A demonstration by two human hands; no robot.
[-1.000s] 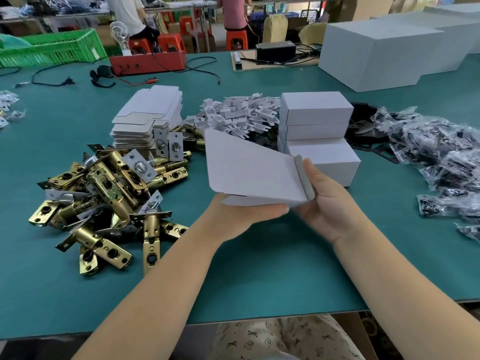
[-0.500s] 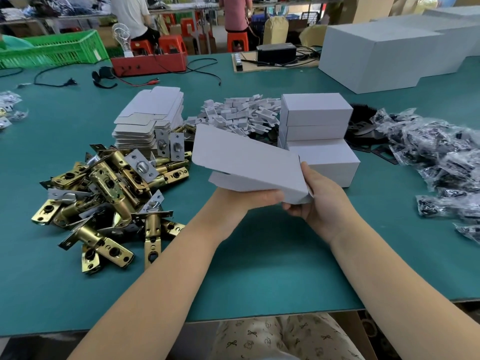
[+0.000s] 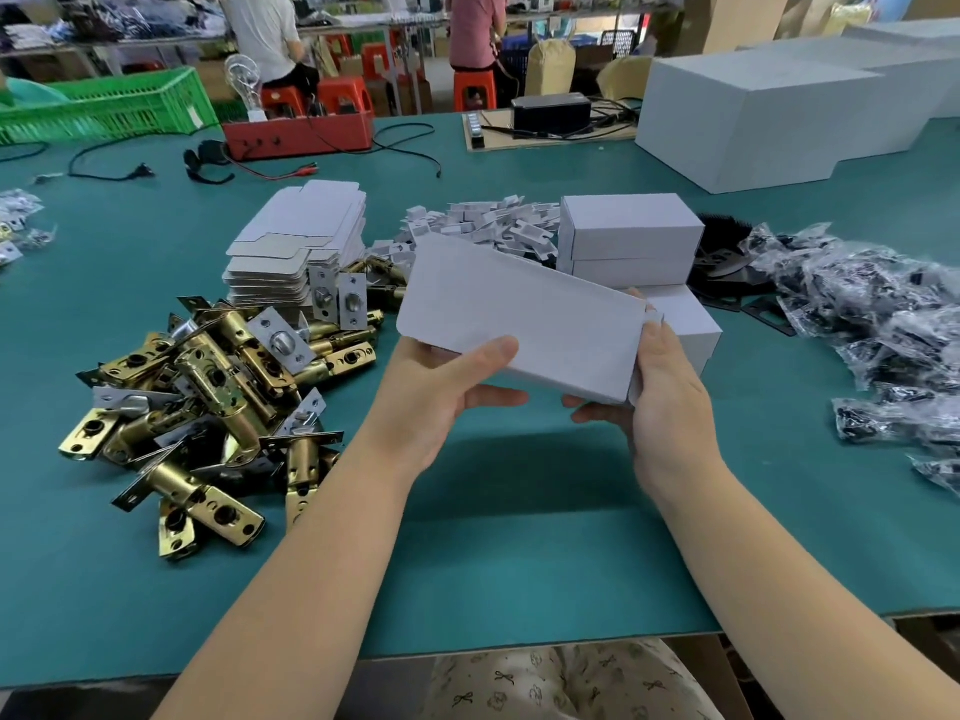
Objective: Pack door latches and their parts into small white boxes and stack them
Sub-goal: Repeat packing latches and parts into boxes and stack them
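Both hands hold a small white box point(image 3: 524, 317) in the air above the green table, tilted with its far end up to the left. My left hand point(image 3: 447, 392) grips its near left edge, thumb on top. My right hand point(image 3: 654, 387) clasps its right end, fingers underneath. A pile of brass door latches point(image 3: 208, 387) lies to the left. Behind it stands a stack of flat unfolded boxes point(image 3: 306, 236). Closed white boxes point(image 3: 631, 236) are stacked just beyond the held box.
Small white card pieces point(image 3: 483, 226) are heaped at mid-table. Bagged black parts point(image 3: 883, 324) spread along the right. Large white cartons point(image 3: 753, 111) stand at the back right, a red tray point(image 3: 301, 135) and green crate point(image 3: 104, 103) at the back left. Seated people work beyond.
The folded card has been squared up into a box shape and turned flatter. My left hand shifted from underneath to the near left edge; my right hand now clasps the right end.
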